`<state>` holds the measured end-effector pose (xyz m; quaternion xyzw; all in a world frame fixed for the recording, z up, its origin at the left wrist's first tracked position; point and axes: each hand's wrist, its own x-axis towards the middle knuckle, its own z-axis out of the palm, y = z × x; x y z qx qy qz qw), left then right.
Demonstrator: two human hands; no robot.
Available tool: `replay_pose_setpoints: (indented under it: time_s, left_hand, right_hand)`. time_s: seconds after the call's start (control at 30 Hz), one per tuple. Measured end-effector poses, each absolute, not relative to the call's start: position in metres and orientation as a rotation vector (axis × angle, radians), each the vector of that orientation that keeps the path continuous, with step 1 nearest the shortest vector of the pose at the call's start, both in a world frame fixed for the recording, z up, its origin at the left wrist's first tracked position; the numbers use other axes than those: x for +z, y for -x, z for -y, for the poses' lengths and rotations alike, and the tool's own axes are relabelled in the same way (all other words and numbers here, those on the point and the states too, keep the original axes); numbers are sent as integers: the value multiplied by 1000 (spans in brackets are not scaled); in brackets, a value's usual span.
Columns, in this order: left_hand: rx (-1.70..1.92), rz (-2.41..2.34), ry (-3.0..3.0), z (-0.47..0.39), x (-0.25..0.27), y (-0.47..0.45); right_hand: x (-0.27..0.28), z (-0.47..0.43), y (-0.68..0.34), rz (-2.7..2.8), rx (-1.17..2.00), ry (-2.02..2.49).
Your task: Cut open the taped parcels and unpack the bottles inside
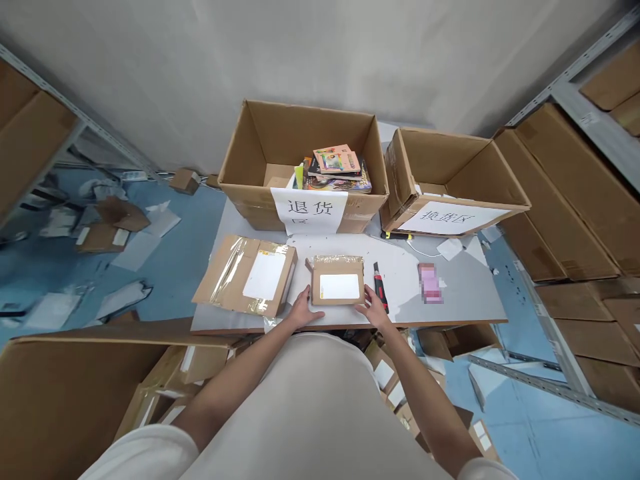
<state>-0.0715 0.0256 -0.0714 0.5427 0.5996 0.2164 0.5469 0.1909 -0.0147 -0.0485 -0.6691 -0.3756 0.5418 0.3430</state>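
A small cardboard box (338, 269) with a white label lies on the table near its front edge, a strip of shiny tape along its far side. At its left side, my left hand (303, 311) holds the box with the thumb stretched along the near edge. My right hand (373, 309) grips the right side, fingers bent against the cardboard. Just right of that hand lies a black and red utility knife (380, 288). A larger taped carton (231, 267) with a white label sits to the left of my left hand.
Behind stand two open cartons with paper signs: the left carton (250, 200) holds books (337, 167), the right carton (395, 200) some pale items. A blurred pink item (429, 283) lies on the table (465, 303). Shelving (555, 360) stands right; a big open box (75, 400) is lower left.
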Motion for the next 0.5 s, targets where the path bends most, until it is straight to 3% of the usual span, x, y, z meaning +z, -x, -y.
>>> replay_pose_setpoints:
  time_s: [0.2, 0.5]
  left_hand:
    - [564, -1355, -1234, -24, -71, 67]
    - [955, -1568, -1526, -21, 8, 36]
  right_hand:
    - [-58, 10, -198, 1066, 1454, 1693]
    - [-4, 17, -176, 1168, 896, 1713]
